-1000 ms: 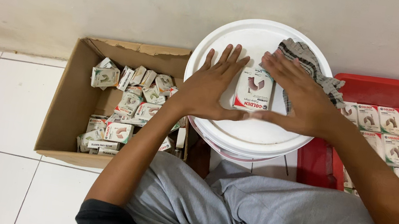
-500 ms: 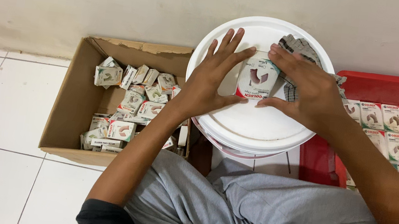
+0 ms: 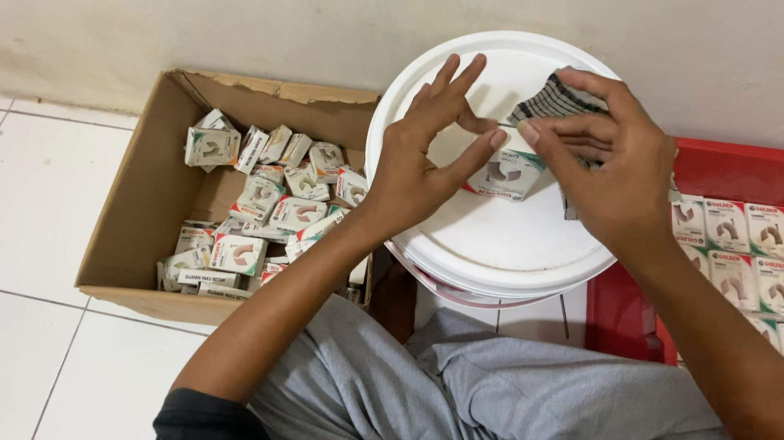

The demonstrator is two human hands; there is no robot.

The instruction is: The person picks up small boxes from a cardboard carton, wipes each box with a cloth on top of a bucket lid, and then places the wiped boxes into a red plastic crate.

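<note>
White bucket lid (image 3: pixel 510 246), grey-and-black striped cloth (image 3: pixel 554 100), red tray (image 3: pixel 771 177), brown cardboard box (image 3: pixel 154 189).

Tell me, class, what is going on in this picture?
A person sits cross-legged on a tiled floor with a white bucket lid as a work surface. The left hand holds a small white box on the lid, while the right hand grips a striped cloth just above it. A cardboard carton of jumbled boxes sits on the person's left; a red tray of neatly laid boxes sits on the right.
</note>
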